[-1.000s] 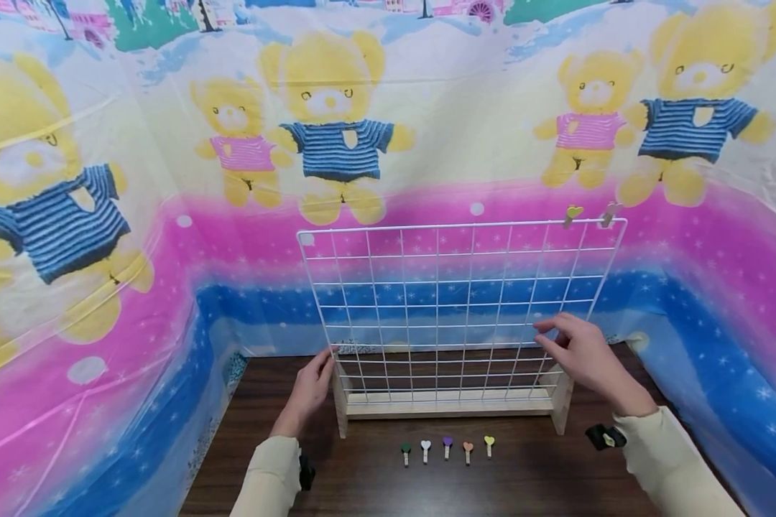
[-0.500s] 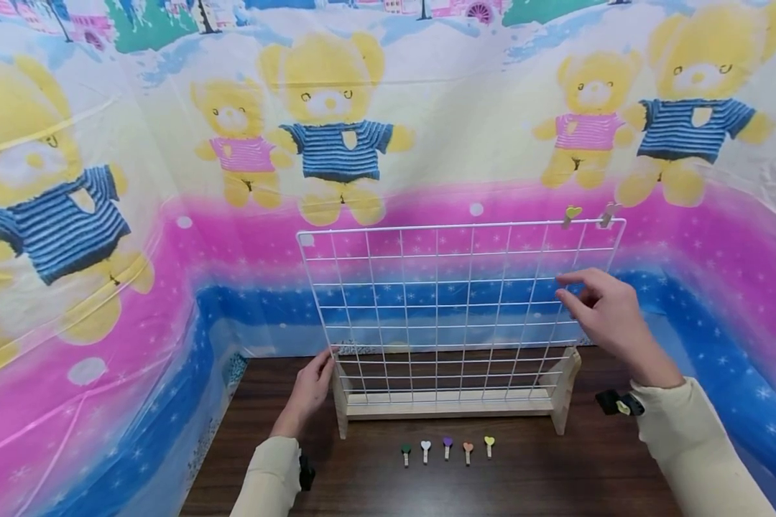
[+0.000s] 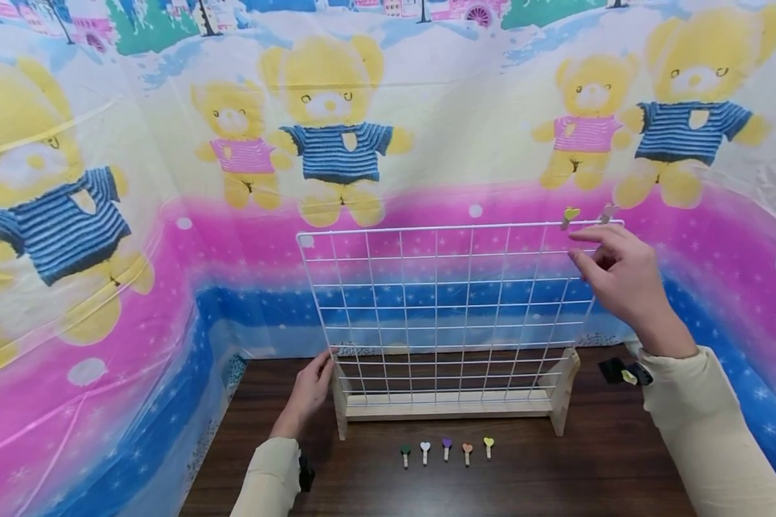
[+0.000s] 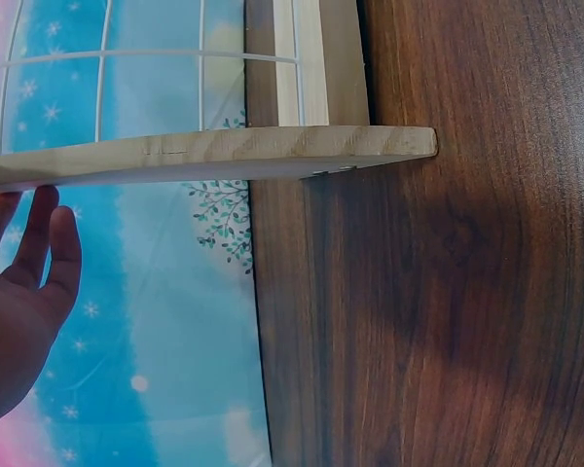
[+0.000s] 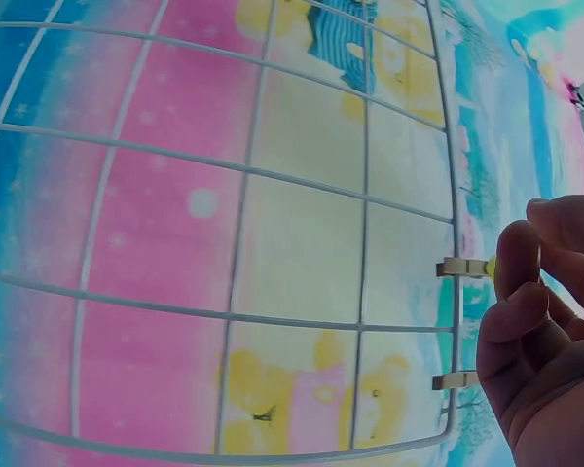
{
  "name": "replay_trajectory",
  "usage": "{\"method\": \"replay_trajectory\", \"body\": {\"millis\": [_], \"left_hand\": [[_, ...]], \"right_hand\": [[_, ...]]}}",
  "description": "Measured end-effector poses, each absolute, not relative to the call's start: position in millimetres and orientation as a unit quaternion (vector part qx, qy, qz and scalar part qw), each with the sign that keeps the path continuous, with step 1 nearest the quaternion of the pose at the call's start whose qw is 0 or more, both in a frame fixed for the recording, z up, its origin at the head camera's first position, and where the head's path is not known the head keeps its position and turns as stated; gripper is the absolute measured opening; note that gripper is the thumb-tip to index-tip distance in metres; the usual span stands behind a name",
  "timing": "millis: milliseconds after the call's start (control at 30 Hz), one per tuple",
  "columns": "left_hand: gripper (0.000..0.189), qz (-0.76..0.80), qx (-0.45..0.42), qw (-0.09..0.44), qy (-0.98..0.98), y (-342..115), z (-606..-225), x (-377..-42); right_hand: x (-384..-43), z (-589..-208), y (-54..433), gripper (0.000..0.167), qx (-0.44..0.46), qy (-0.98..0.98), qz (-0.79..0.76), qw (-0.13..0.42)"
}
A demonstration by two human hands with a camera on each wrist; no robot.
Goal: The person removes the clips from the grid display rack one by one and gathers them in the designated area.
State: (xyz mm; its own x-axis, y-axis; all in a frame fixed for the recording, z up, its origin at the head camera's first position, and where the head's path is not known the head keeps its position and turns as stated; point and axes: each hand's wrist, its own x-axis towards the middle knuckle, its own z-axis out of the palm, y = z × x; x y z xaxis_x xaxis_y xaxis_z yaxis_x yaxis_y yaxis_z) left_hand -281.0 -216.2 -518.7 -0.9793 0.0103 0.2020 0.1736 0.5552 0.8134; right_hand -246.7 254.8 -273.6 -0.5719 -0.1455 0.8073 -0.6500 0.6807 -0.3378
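Note:
A white wire grid [image 3: 436,305] stands in a wooden stand [image 3: 446,409] on the table. My left hand [image 3: 310,384] rests its fingertips against the outer face of the stand's left side panel [image 4: 234,146]. Up at the grid's top right corner, my right hand [image 3: 624,276] hovers in front of the wire, thumb and forefinger apart and nothing between them. A yellow-green heart clothespin [image 3: 570,216] is clipped on the top wire just above its fingertips. Beside it sits a pale heart clothespin [image 3: 608,211], partly hidden by the hand in the right wrist view.
In front of the stand lies a row of small heart clothespins: green [image 3: 405,454], white [image 3: 425,452], purple [image 3: 446,449], orange [image 3: 468,453] and yellow [image 3: 488,446]. A cloth [image 3: 465,143] printed with bears hangs behind and at both sides of the dark wooden table [image 3: 524,481].
My right hand has risen from the grid's lower right part to its top right corner. The left hand stays at the stand, and the clothespins have not moved.

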Motion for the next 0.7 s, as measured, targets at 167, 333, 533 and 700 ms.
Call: {"method": "replay_trajectory", "body": {"millis": [167, 333, 533, 700], "left_hand": [[0.036, -0.471, -0.051, 0.084, -0.877, -216.0, -518.0, -280.8], [0.035, -0.470, -0.053, 0.089, -0.876, -216.1, -517.5, -280.6], [0.035, -0.468, -0.049, 0.089, -0.878, -216.0, -517.5, -280.4], [0.035, -0.468, -0.049, 0.091, -0.878, -215.4, -517.8, -280.5]], "right_hand": [[-249.0, -258.3, 251.5, 0.027, 0.225, -0.815, 0.342, 0.409], [-252.9, -246.8, 248.8, 0.027, 0.205, -0.818, 0.346, 0.412], [-258.7, -239.4, 246.2, 0.032, 0.183, -0.847, 0.339, 0.366], [-264.4, -239.2, 245.6, 0.031, 0.178, -0.858, 0.340, 0.343]]}}
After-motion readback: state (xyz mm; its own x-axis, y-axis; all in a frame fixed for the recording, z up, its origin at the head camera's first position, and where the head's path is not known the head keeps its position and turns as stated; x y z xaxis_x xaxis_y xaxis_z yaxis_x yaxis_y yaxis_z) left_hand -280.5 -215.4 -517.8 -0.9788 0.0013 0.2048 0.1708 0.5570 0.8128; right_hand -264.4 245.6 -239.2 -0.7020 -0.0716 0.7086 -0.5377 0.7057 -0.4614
